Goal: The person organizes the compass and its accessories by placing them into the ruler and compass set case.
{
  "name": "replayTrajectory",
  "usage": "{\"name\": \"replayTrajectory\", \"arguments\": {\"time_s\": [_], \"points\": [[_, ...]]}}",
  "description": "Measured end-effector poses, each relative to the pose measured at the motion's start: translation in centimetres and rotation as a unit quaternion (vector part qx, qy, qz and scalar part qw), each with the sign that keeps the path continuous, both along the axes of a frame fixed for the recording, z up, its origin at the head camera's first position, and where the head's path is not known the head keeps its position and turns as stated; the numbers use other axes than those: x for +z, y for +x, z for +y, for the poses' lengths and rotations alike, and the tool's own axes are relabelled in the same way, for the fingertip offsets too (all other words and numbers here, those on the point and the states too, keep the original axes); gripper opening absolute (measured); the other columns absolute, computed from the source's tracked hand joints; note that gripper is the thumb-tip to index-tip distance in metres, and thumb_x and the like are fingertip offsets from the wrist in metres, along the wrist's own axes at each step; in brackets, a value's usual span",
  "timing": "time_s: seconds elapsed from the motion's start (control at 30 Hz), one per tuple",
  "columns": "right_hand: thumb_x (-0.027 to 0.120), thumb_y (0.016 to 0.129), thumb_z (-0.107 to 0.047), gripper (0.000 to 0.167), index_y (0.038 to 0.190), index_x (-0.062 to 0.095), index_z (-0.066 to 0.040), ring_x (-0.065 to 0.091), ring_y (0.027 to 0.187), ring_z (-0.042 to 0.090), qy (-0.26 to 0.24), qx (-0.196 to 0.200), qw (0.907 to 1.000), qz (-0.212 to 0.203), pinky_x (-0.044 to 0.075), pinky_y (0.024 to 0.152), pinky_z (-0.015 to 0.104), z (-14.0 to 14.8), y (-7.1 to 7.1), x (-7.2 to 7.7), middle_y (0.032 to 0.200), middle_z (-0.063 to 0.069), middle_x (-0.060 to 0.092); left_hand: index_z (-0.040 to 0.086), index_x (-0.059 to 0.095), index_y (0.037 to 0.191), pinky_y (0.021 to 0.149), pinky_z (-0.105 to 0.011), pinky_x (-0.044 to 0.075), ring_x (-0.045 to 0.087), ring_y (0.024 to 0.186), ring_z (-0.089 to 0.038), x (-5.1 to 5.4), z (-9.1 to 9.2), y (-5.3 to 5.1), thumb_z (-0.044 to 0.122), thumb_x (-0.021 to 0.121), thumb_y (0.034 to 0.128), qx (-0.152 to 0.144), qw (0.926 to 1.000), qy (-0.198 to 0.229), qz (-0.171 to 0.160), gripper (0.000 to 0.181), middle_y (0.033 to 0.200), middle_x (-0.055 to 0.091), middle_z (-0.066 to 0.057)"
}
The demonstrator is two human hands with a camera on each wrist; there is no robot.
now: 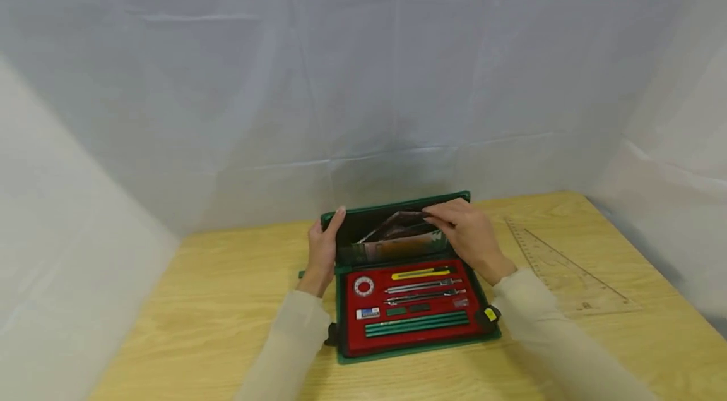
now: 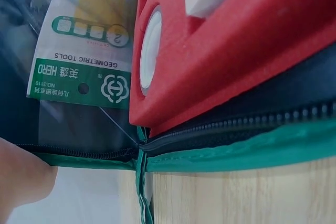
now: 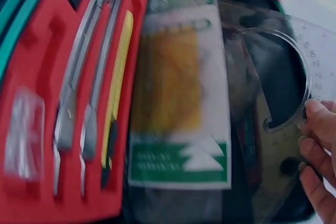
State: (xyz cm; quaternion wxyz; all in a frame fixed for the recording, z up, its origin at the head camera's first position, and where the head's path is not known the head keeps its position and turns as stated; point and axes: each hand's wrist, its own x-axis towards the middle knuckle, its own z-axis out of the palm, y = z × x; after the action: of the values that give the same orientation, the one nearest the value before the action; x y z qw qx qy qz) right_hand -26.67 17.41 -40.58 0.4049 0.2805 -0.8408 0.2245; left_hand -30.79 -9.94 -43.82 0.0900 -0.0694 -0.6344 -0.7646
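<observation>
A green zippered drawing-set case (image 1: 341, 350) lies unfolded on the table, its lid tilted up at the back. At the lid's left edge, my left hand (image 1: 322, 254) grips it with the thumb on the inner side. My right hand (image 1: 470, 233) pinches a clear set square (image 3: 283, 182) with a curved cutout and degree marks, at the lid pocket. Also in the pocket is a printed geometric tools packet (image 2: 79, 77). The red tray (image 1: 354, 345) holds green pencils (image 1: 417, 324), compasses (image 1: 426, 297), a yellow cutter (image 1: 420, 274) and an eraser (image 1: 368, 313).
Another clear triangular set square (image 1: 559, 290) lies flat on the wooden table (image 1: 227, 300) to the right, beside my right forearm. White sheeting (image 1: 363, 72) hangs behind the table and on both sides.
</observation>
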Motion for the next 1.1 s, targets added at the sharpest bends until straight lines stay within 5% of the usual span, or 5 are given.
{"name": "replayTrajectory", "arguments": {"time_s": [0.5, 0.67, 0.8, 0.93, 1.1], "points": [[0.074, 0.082, -0.009, 0.024, 0.106, 0.074, -0.007, 0.065, 0.079, 0.019, 0.014, -0.008, 0.9961, -0.087, 0.054, 0.066, 0.036, -1.1, -1.0, -1.8, 0.094, 0.005, 0.070, 0.013, 0.053, 0.081, 0.090, -0.038, 0.038, 0.049, 0.087, -0.017, 0.0, 0.0, -0.1, 0.042, 0.061, 0.0925, -0.004, 0.9999, -0.008, 0.005, 0.032, 0.085, 0.055, -0.001], [0.070, 0.085, -0.003, 0.025, 0.110, 0.072, -0.006, 0.065, 0.083, 0.017, 0.038, 0.044, 0.9891, -0.135, 0.053, 0.070, 0.033, -0.3, -1.4, -1.3, 0.098, 0.004, 0.068, 0.009, 0.060, 0.100, 0.103, -0.044, 0.032, 0.049, 0.110, -0.020, 0.1, -0.2, -0.2, 0.046, 0.060, 0.0916, -0.001, 0.9997, -0.024, 0.003, 0.038, 0.111, 0.059, -0.007], [0.071, 0.083, 0.000, 0.025, 0.108, 0.073, -0.006, 0.064, 0.083, 0.017, 0.037, 0.063, 0.9905, -0.117, 0.053, 0.068, 0.032, 0.2, -1.5, -0.4, 0.097, 0.004, 0.067, 0.007, 0.059, 0.114, 0.108, -0.048, 0.025, 0.042, 0.124, -0.023, 0.1, -0.4, 0.0, 0.047, 0.061, 0.0908, -0.003, 0.9995, -0.029, -0.008, 0.046, 0.131, 0.051, -0.011], [0.072, 0.083, -0.004, 0.023, 0.106, 0.074, -0.007, 0.064, 0.076, 0.018, 0.015, 0.051, 0.9966, -0.062, 0.052, 0.063, 0.033, 0.2, -1.4, 0.4, 0.095, 0.005, 0.069, 0.009, 0.059, 0.102, 0.106, -0.047, 0.028, 0.046, 0.118, -0.022, 0.1, -0.4, 0.1, 0.046, 0.061, 0.0914, -0.007, 0.9997, -0.021, -0.003, 0.038, 0.120, 0.056, -0.010], [0.072, 0.084, -0.007, 0.022, 0.106, 0.073, -0.006, 0.063, 0.072, 0.016, -0.018, 0.027, 0.9983, -0.049, 0.051, 0.060, 0.032, -0.1, -1.4, 0.4, 0.092, 0.005, 0.069, 0.013, 0.054, 0.084, 0.091, -0.039, 0.037, 0.049, 0.090, -0.015, 0.2, -0.2, 0.2, 0.045, 0.063, 0.0904, -0.003, 0.9999, -0.010, 0.008, 0.034, 0.088, 0.054, -0.001]]}}
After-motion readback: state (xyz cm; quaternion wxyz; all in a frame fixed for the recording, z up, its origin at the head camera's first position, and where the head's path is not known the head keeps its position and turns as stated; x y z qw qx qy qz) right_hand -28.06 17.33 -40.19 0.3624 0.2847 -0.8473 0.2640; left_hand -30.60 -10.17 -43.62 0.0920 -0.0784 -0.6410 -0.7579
